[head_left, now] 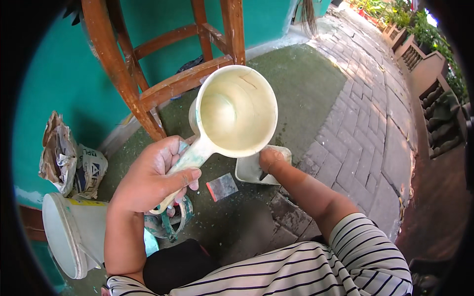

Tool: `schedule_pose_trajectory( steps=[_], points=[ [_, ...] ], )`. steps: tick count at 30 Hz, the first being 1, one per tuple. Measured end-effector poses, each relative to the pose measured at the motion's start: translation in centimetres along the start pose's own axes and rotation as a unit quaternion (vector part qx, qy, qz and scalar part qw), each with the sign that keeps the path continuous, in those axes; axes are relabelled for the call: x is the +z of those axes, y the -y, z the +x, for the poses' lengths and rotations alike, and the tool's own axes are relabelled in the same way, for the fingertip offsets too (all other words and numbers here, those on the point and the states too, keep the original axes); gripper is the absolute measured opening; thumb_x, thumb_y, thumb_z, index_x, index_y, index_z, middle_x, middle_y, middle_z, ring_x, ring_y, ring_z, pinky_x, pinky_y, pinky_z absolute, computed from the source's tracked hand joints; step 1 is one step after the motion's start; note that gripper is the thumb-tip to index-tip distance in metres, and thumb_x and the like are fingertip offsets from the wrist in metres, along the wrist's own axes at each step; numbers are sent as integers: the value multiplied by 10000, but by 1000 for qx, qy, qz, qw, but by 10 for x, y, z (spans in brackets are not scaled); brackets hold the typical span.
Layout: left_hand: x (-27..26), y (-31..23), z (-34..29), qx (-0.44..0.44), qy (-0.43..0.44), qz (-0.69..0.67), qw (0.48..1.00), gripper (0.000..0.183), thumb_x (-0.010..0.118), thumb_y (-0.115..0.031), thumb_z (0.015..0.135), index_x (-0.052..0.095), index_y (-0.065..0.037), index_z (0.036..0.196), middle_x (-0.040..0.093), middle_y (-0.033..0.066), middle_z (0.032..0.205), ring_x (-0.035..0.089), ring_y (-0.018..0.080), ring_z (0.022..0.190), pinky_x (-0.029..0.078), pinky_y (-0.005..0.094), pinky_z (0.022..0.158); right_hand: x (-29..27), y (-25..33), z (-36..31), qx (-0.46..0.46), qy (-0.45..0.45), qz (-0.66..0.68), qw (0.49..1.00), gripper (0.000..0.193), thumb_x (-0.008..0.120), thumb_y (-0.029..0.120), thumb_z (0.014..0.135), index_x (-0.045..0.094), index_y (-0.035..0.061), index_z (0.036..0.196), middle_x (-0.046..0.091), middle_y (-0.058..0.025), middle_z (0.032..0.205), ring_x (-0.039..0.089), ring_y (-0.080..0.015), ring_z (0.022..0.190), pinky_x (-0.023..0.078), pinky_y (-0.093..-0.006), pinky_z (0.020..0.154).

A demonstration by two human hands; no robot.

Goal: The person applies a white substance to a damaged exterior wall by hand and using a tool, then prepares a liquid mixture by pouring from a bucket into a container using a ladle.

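My left hand (153, 177) is closed round the green-smeared handle of a cream plastic water dipper (262, 111), raised in front of me with its round mouth facing me. A brownish streak marks its inner wall; how much liquid is in it, I cannot tell. Below and to the right, my right hand (271, 160) is closed over a small whitish rectangular tub (244, 170) on the ground. Something dark shows under its fingers, too hidden to name. A small clear plastic packet (223, 187) with a red edge lies left of the tub.
A wooden stool (185, 79) stands before a green wall (84, 108). To the left are a torn paper sack (91, 170), a white bucket (74, 237) and a paint-smeared ring-shaped thing (183, 219). Brick paving (355, 123) runs along the right.
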State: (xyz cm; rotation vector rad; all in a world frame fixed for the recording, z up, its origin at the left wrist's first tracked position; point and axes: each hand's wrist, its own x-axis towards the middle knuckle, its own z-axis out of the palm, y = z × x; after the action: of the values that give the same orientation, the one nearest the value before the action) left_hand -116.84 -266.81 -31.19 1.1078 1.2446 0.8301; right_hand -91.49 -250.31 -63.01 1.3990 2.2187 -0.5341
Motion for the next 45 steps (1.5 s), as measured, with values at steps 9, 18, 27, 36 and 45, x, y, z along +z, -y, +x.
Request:
schedule_pose_trajectory(
  steps=[9,18,27,36,45],
  points=[
    [-7,5,-9,3,-8,5,1000,192,639,-56,841,470,-12,918,595,71,702,497,74,473,390,237,389,-44,28,-30,25,215,36,976,364,644,330,817,680,27,1016,681,-124,980,655,-276,913,524,-378,766],
    [0,5,-3,-1,3,-5,1000,207,649,-49,830,477,-5,937,594,72,707,503,74,484,383,225,417,32,-29,46,-82,120,30,989,250,564,72,791,702,93,999,682,-110,811,666,-213,568,532,-335,458],
    [8,4,6,2,15,6,1000,200,652,-47,830,472,-10,909,600,75,718,507,71,504,389,223,448,-26,-29,-20,-58,-149,207,965,315,681,326,767,684,24,857,675,-181,879,653,-303,852,498,-389,785],
    [12,8,13,-8,28,16,999,185,642,-40,831,480,-2,910,594,75,748,513,75,532,399,227,471,-11,6,-13,54,225,146,962,515,716,446,726,690,-3,976,676,-185,959,658,-293,874,513,-404,772],
    [16,5,21,4,46,11,999,239,657,-56,822,487,13,975,605,84,728,524,79,513,415,218,459,37,-17,46,-113,132,-22,985,606,762,512,612,704,58,1010,653,-147,1100,626,-260,986,493,-370,854]
  ],
)
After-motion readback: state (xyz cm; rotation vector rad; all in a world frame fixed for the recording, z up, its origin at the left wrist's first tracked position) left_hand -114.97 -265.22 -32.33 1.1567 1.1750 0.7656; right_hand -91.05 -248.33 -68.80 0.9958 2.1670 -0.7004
